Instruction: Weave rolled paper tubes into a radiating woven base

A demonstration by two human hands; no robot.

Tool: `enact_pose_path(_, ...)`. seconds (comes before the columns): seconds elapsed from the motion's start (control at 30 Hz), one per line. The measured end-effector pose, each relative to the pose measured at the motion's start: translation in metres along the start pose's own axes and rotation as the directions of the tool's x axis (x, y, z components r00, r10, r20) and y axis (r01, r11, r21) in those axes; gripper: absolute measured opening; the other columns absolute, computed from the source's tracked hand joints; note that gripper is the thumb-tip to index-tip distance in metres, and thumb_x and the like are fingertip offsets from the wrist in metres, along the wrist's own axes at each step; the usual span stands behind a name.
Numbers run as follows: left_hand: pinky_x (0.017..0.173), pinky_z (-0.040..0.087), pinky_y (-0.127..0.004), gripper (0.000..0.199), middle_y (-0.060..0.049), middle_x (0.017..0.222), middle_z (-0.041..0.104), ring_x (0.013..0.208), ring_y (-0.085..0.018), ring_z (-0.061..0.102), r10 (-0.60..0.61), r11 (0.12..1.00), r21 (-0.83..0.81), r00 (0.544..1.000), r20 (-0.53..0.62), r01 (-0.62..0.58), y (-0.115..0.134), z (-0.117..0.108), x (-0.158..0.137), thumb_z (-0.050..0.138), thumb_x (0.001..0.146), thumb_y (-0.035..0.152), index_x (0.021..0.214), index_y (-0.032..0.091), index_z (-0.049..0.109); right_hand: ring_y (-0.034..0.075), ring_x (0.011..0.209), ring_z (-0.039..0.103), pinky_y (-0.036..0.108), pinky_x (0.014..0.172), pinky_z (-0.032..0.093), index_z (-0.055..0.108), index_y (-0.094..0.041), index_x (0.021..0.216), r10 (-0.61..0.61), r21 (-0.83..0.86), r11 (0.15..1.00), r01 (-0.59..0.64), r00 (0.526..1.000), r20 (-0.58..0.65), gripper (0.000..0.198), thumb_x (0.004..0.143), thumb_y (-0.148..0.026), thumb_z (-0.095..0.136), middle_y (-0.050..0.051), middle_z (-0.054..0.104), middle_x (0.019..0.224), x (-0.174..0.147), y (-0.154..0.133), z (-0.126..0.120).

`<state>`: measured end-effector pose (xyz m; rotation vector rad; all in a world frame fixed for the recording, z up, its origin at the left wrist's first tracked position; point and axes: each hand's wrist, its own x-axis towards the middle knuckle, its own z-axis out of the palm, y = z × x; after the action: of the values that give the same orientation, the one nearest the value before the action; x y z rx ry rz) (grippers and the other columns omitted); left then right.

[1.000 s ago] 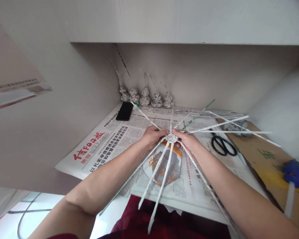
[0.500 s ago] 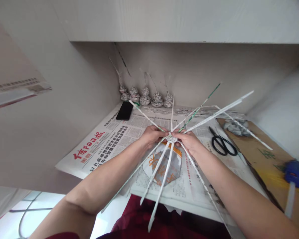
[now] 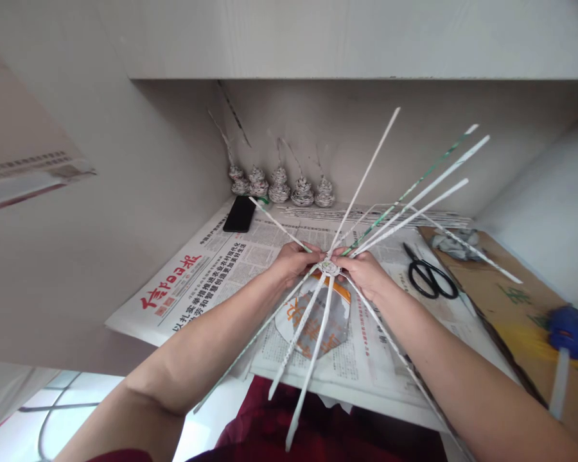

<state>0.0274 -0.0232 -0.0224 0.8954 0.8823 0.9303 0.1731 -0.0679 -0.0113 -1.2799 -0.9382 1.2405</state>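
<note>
Between my hands is a small round woven paper base (image 3: pixel 329 266), with several rolled-paper strips fanning out from it. My left hand (image 3: pixel 296 262) pinches its left edge, closed beside a strip that points up and left. On the other side my right hand (image 3: pixel 359 264) is closed on the right edge, thumb and fingertips at the rim. Several strips, one green-striped, rise past the right hand, and others hang toward my lap. One thin bent strip (image 3: pixel 462 242) runs out to the right. Below the base lies a grey, many-sided piece (image 3: pixel 313 321) with orange print.
Newspaper (image 3: pixel 207 276) covers the table. Several gourd-shaped woven paper pieces (image 3: pixel 279 186) stand along the back wall, near a black phone (image 3: pixel 239 214) and a bundle of paper rolls (image 3: pixel 313 215). At right are black scissors (image 3: pixel 431 279), cardboard (image 3: pixel 491 289) and a blue glue gun (image 3: pixel 573 333).
The upper strips have swung: one that stood nearly upright now leans right, and the right-hand ones are raised and spread apart. Both hands stay at the base.
</note>
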Motion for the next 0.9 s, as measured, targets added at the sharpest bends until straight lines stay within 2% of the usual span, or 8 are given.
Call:
enact_pose_path(0.1, 0.051, 0.047, -0.025, 0.032, 0.002, 0.057, 0.059, 0.049, -0.012, 0.056, 0.098, 0.995, 0.022, 0.994, -0.043, -0.097, -0.002, 0.002, 0.000, 0.082, 0.051, 0.016, 0.073, 0.014, 0.058, 0.012, 0.049, 0.053, 0.022, 0.041, 0.040, 0.063, -0.015, 0.068, 0.033, 0.040, 0.999, -0.033, 0.999, -0.009, 0.024, 0.051, -0.023, 0.078, 0.000, 0.062, 0.057, -0.002, -0.001, 0.003)
enact_pose_path(0.2, 0.049, 0.040, -0.020, 0.029, 0.005, 0.054, 0.055, 0.047, -0.009, 0.051, 0.211, 0.967, 0.165, 0.971, -0.108, -0.192, -0.004, 0.004, 0.000, 0.079, 0.054, 0.018, 0.073, 0.016, 0.057, 0.011, 0.050, 0.053, 0.022, 0.043, 0.041, 0.063, -0.015, 0.069, 0.022, 0.061, 0.998, -0.022, 1.000, -0.001, 0.028, 0.049, -0.022, 0.080, 0.000, 0.062, 0.058, -0.003, 0.000, 0.006)
enact_pose_path(0.27, 0.049, 0.037, -0.019, 0.028, 0.006, 0.052, 0.053, 0.047, -0.008, 0.049, 0.246, 0.948, 0.233, 0.963, -0.111, -0.215, -0.005, 0.005, 0.000, 0.078, 0.055, 0.018, 0.073, 0.016, 0.056, 0.010, 0.048, 0.052, 0.021, 0.042, 0.040, 0.063, -0.015, 0.069, 0.006, 0.059, 0.998, -0.005, 1.000, -0.020, 0.029, 0.048, -0.022, 0.081, -0.001, 0.061, 0.056, -0.004, 0.000, 0.007)
enact_pose_path(0.47, 0.051, 0.040, -0.020, 0.031, 0.004, 0.056, 0.056, 0.049, -0.009, 0.051, 0.231, 0.957, 0.196, 0.971, -0.069, -0.214, -0.007, 0.002, 0.001, 0.078, 0.055, 0.021, 0.077, 0.016, 0.057, 0.010, 0.048, 0.052, 0.022, 0.041, 0.039, 0.063, -0.014, 0.070, -0.036, 0.060, 0.998, 0.037, 0.999, -0.019, 0.029, 0.051, -0.027, 0.080, -0.001, 0.061, 0.057, -0.004, 0.000, 0.007)
enact_pose_path(0.6, 0.059, 0.046, -0.024, 0.037, -0.001, 0.064, 0.065, 0.056, -0.012, 0.059, 0.144, 0.986, 0.082, 0.989, 0.027, -0.146, -0.010, 0.001, 0.004, 0.081, 0.054, 0.022, 0.085, 0.013, 0.063, 0.011, 0.046, 0.051, 0.023, 0.041, 0.039, 0.063, -0.016, 0.069, -0.051, -0.015, 0.999, 0.050, 0.997, -0.063, 0.025, 0.053, -0.027, 0.078, -0.001, 0.059, 0.053, -0.002, 0.002, 0.005)
enact_pose_path(0.67, 0.056, 0.045, -0.024, 0.035, 0.000, 0.061, 0.064, 0.054, -0.011, 0.056, 0.119, 0.991, 0.056, 0.992, 0.051, -0.122, -0.011, 0.001, 0.005, 0.082, 0.055, 0.027, 0.082, 0.013, 0.065, 0.011, 0.046, 0.051, 0.024, 0.041, 0.039, 0.063, -0.016, 0.070, -0.068, -0.051, 0.997, 0.065, 0.997, -0.048, 0.024, 0.055, -0.027, 0.077, -0.002, 0.059, 0.053, 0.000, 0.005, 0.003)
enact_pose_path(0.8, 0.046, 0.032, -0.021, 0.035, 0.004, 0.051, 0.056, 0.044, -0.007, 0.043, 0.170, 0.975, 0.143, 0.985, 0.021, -0.172, -0.011, 0.001, 0.003, 0.081, 0.058, 0.039, 0.078, 0.013, 0.067, 0.011, 0.045, 0.051, 0.023, 0.042, 0.040, 0.064, -0.017, 0.075, -0.110, -0.116, 0.987, 0.110, 0.994, 0.002, 0.024, 0.060, -0.029, 0.076, -0.003, 0.059, 0.055, 0.002, 0.011, 0.002)
enact_pose_path(0.9, 0.049, 0.034, -0.021, 0.032, 0.003, 0.054, 0.058, 0.047, -0.008, 0.046, 0.237, 0.954, 0.195, 0.971, -0.022, -0.229, -0.009, 0.002, 0.001, 0.082, 0.057, 0.037, 0.074, 0.014, 0.067, 0.011, 0.045, 0.051, 0.023, 0.041, 0.041, 0.063, -0.018, 0.078, -0.113, -0.140, 0.984, 0.114, 0.993, 0.018, 0.025, 0.060, -0.030, 0.076, -0.004, 0.059, 0.055, 0.002, 0.013, 0.003)
